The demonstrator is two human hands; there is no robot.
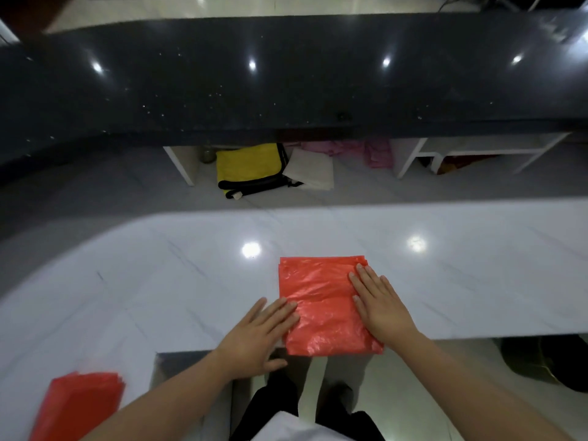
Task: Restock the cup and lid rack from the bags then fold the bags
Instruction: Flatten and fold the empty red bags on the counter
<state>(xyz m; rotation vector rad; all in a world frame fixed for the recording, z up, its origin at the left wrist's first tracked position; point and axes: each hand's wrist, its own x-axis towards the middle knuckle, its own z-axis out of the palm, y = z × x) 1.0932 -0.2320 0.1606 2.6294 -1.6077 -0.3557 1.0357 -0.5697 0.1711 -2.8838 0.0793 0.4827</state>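
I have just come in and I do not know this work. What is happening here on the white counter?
A person is folding a red plastic bag on the white counter. The bag lies flat as a folded rectangle at the counter's near edge. The right hand presses flat on its right side, and the left hand lies flat with its fingertips on the bag's left edge. More red bags lie at the lower left. No cup rack is in view.

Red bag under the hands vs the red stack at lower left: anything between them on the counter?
Only the left hand and forearm cross between the red bag and the red stack; otherwise bare white counter, head view.
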